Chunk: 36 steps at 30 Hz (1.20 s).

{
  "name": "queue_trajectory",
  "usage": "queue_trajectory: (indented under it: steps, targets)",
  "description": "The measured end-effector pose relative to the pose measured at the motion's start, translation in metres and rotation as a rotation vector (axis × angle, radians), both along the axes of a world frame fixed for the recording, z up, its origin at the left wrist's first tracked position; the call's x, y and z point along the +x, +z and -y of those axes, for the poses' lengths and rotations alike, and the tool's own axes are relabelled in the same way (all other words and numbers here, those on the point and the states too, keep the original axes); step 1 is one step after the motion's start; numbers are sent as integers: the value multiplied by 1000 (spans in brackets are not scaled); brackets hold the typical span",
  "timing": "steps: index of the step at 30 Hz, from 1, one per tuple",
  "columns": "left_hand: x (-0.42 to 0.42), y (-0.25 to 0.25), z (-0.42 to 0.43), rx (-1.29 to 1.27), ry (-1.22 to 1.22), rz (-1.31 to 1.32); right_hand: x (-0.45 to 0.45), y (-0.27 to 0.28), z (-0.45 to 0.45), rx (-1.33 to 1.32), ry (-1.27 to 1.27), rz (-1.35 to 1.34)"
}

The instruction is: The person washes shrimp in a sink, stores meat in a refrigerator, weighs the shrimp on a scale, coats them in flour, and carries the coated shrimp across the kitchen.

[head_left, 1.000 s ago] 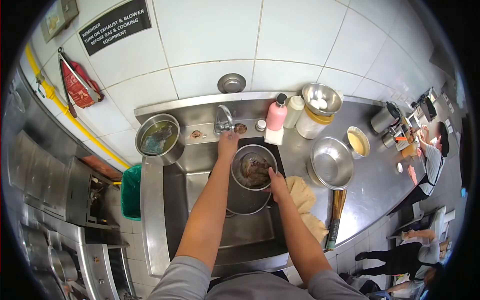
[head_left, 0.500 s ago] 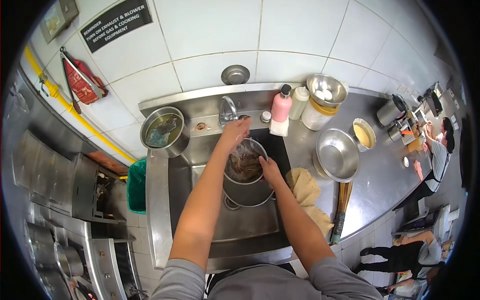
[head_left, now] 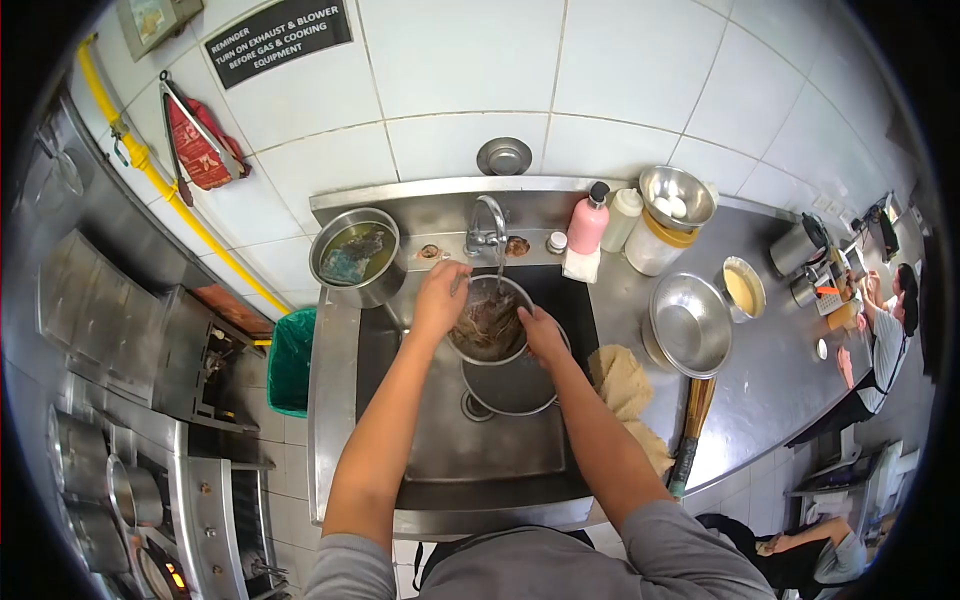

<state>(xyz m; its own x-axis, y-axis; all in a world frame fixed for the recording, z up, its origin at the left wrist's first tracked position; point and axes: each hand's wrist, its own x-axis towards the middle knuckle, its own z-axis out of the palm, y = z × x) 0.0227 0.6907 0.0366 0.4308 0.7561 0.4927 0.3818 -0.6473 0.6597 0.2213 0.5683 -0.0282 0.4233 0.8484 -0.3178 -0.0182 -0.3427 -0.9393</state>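
Nearest to us, below the held pot (head_left: 478,359), a bigger pot (head_left: 505,388) stands in the sink (head_left: 480,460), dark inside and partly covered by it. The held pot is over the sink, with what looks like a heap of shrimp (head_left: 485,332) in it. Our right hand (head_left: 541,335) has its grip pinching the rim at the held pot's right side. Our left hand (head_left: 442,297) is at its left side, fingers bent; we cannot tell whether that grip presses on the rim or only hovers beside it.

A second ago our left hand was up at the tap (head_left: 482,240), beyond the held pot; now it has come away to the left, and a stream of water (head_left: 500,270) shows plainly, falling into the held pot. We judge that the wetting is under way and the tap needs no hand on it.

To the right of the held pot lies a tan cloth (head_left: 620,385), then a steel bowl (head_left: 690,320) on the surface (head_left: 765,350). Beyond it to the left is a pot of greenish liquid (head_left: 385,292). Farthest off to its right, a person (head_left: 888,345) stands by the surface's far end
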Motion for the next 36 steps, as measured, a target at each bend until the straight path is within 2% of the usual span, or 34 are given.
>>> queue_trajectory:
  steps: [3, 5, 7, 9, 11, 13, 16, 18, 19, 22, 23, 24, 25, 26, 28, 30, 32, 34, 36]
  targets:
    - [-7, -6, 24, -130, -27, -62, -11, -2, 1, -29, -42, 5]
    - [-9, -11, 35, -120, -79, -110, -14, -6, -5, -29, -54, -20]
    - [-7, -16, 46, -177, -87, -191, -9, -23, -14, -6, -34, 155]
    - [-7, -25, 49, -210, -147, -197, -12, -21, -12, 19, -64, 123]
    - [-2, -31, 56, -52, -75, -269, -15, -9, -12, 51, -103, 88]
    - [2, -35, 59, -106, -60, -303, -8, -6, -8, 102, 58, 164]
    - [11, -36, 67, -92, -3, -371, -19, 0, -3, -14, -61, 146]
    - [16, -38, 68, -259, 88, -483, -22, 5, -3, 2, -48, 192]
    - [20, -42, 68, -258, 90, -481, -22, 5, -4, 11, -25, 243]
    - [21, -57, 66, -201, 129, -383, -32, 19, 2, -13, -63, 216]
    - [22, -60, 63, -312, 155, -369, -33, 13, -2, -10, -63, 214]
    - [24, -60, 60, -423, 182, -350, -30, -4, -9, 15, -52, 349]
    - [26, -61, 59, -423, 185, -346, -29, -13, -11, 40, -39, 483]
    - [27, -63, 59, -462, 180, -269, -27, -21, -11, 40, -33, 485]
    - [27, -73, 55, -499, 176, -190, -27, -23, -12, 234, -34, 669]
    - [30, -81, 54, -573, 159, -10, -27, -19, -9, 232, -17, 656]
    - [34, -88, 53, -553, 160, 54, -27, -8, -7, 232, 0, 645]
    - [33, -77, 56, -531, 164, 111, -29, 2, -5, 10, -20, 321]
    - [29, -61, 58, -922, 34, 347, -30, 0, -6, 39, -30, 323]
